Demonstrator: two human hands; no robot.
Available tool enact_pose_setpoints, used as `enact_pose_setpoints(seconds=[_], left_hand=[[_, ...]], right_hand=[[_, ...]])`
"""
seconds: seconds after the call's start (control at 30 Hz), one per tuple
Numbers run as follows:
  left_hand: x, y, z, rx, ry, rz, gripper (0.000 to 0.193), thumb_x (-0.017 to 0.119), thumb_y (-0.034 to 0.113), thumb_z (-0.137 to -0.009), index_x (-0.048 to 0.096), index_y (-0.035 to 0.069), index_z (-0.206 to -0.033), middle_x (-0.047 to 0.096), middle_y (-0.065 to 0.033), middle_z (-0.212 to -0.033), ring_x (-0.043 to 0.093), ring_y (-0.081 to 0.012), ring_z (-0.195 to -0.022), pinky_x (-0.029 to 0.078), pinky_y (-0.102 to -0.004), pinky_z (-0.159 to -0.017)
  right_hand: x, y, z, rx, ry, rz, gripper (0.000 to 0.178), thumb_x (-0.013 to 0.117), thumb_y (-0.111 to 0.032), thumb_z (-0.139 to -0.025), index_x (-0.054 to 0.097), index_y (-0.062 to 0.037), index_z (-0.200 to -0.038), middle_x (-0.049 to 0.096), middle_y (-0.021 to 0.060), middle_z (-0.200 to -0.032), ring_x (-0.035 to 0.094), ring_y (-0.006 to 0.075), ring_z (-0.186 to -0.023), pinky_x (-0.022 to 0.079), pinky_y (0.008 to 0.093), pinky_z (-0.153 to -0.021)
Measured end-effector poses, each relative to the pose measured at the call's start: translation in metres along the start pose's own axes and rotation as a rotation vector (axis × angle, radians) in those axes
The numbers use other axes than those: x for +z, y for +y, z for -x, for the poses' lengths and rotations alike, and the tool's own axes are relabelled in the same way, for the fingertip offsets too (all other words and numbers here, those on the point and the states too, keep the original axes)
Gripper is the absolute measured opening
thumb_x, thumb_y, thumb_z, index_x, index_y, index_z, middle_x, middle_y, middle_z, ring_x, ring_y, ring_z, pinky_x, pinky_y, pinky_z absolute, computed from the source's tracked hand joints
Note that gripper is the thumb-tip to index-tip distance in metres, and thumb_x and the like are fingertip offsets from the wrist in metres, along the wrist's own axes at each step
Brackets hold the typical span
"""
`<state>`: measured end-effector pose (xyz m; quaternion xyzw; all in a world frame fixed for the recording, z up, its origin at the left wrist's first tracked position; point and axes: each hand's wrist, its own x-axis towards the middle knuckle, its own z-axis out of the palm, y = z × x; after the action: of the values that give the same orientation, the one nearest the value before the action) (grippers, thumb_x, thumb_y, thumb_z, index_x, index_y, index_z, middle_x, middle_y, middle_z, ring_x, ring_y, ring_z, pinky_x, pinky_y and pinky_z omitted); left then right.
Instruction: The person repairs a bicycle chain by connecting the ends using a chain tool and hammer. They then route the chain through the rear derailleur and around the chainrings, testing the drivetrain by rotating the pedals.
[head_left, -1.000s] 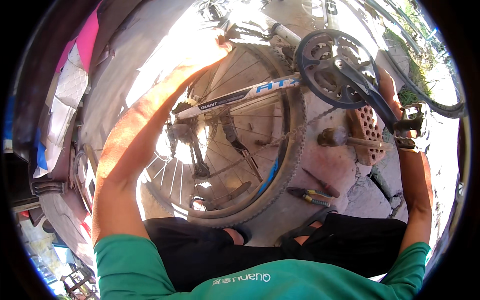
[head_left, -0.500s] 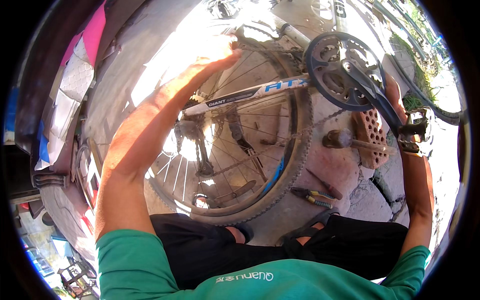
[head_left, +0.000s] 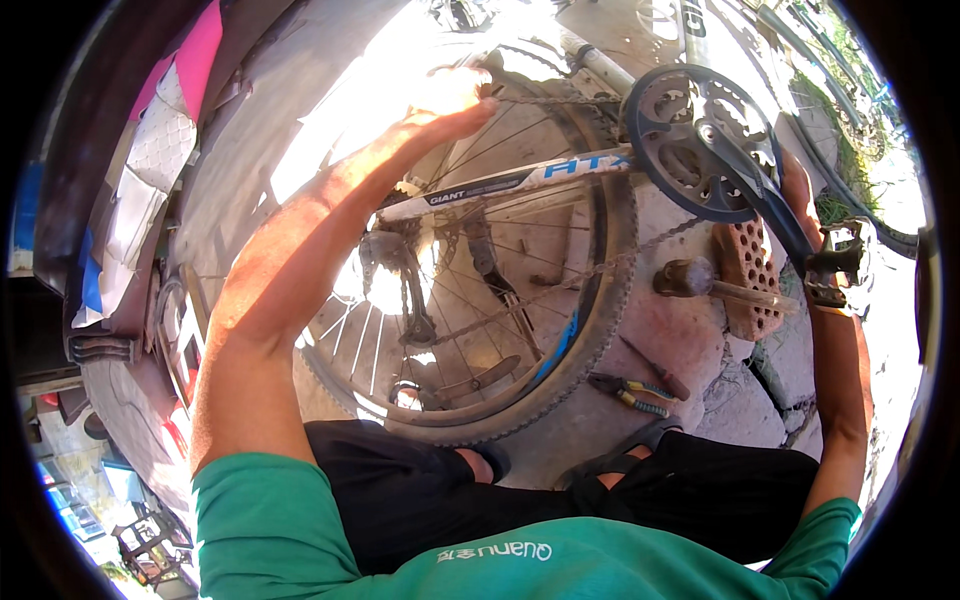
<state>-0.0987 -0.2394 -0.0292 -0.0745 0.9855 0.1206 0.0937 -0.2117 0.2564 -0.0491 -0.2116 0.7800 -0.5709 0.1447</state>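
Observation:
A bicycle's rear wheel [head_left: 622,270] and white chainstay [head_left: 590,166] lie before me. My left hand [head_left: 452,97], bright with sun, is closed above the wheel; the bicycle chain [head_left: 560,99] runs right from its fingertips. Glare blurs the exact grip. My right hand [head_left: 797,188] reaches up behind the dark chainring [head_left: 645,150] and crank arm [head_left: 745,180], which hide its fingers. The pedal [head_left: 840,265] crosses over my right forearm. Left of centre, the rear derailleur [head_left: 415,300] hangs by the spokes, with the lower chain run leading from it toward the chainring.
A hammer [head_left: 685,278] rests with its handle across a holed brick [head_left: 745,300]. Pliers [head_left: 630,393] with yellow-and-grey handles lie close to my feet, beside a thin pointed tool [head_left: 655,368]. Cracked paving [head_left: 740,400] is at the right. Another tyre [head_left: 890,235] stands far right.
The whole view has shifted slightly, so the bicycle and both arms appear a little farther right. My hands keep nearly the same places on the bicycle.

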Motion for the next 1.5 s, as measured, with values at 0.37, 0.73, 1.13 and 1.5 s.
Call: enact_pose_setpoints(seconds=[0.37, 0.73, 1.13, 1.5], left_hand=[[0.018, -0.006, -0.008, 0.107, 0.071, -0.098, 0.053, 0.055, 0.038, -0.089, 0.057, 0.014, -0.136, 0.060, -0.0136, -0.132, 0.055, -0.0313, -0.124, 0.044, -0.0452, -0.104], [0.039, -0.028, -0.009, 0.028, 0.046, 0.261, 0.052, 0.058, 0.035, -0.084, 0.060, 0.016, -0.132, 0.066, -0.0146, -0.121, 0.063, -0.0324, -0.110, 0.050, -0.0452, -0.096], [0.025, -0.014, 0.006, 0.039, 0.071, 0.149, 0.046, 0.058, 0.032, -0.082, 0.064, 0.012, -0.123, 0.068, -0.0174, -0.105, 0.066, -0.0339, -0.093, 0.053, -0.0481, -0.082], [0.018, -0.004, 0.013, 0.058, 0.031, 0.048, 0.034, 0.055, 0.028, -0.085, 0.067, 0.005, -0.107, 0.068, -0.0178, -0.096, 0.066, -0.0326, -0.083, 0.054, -0.0473, -0.073]], right_hand=[[-0.014, 0.012, 0.002, -0.111, 0.090, 0.376, 0.026, 0.058, -0.013, -0.093, 0.067, -0.0037, -0.116, 0.071, 0.0117, -0.103, 0.067, 0.0178, -0.091, 0.051, 0.0321, -0.082], [-0.004, 0.000, 0.000, -0.224, 0.030, 0.665, 0.029, 0.051, -0.010, -0.097, 0.063, -0.0010, -0.121, 0.069, 0.0123, -0.107, 0.064, 0.0167, -0.094, 0.050, 0.0316, -0.086], [-0.005, 0.000, -0.002, -0.146, 0.017, 0.673, 0.030, 0.051, -0.010, -0.097, 0.062, -0.0029, -0.124, 0.068, 0.0123, -0.112, 0.063, 0.0169, -0.098, 0.049, 0.0320, -0.089], [0.000, -0.002, 0.002, -0.203, 0.096, 0.677, 0.033, 0.063, -0.016, -0.091, 0.064, -0.0053, -0.122, 0.069, 0.0136, -0.111, 0.066, 0.0259, -0.103, 0.049, 0.0350, -0.090]])
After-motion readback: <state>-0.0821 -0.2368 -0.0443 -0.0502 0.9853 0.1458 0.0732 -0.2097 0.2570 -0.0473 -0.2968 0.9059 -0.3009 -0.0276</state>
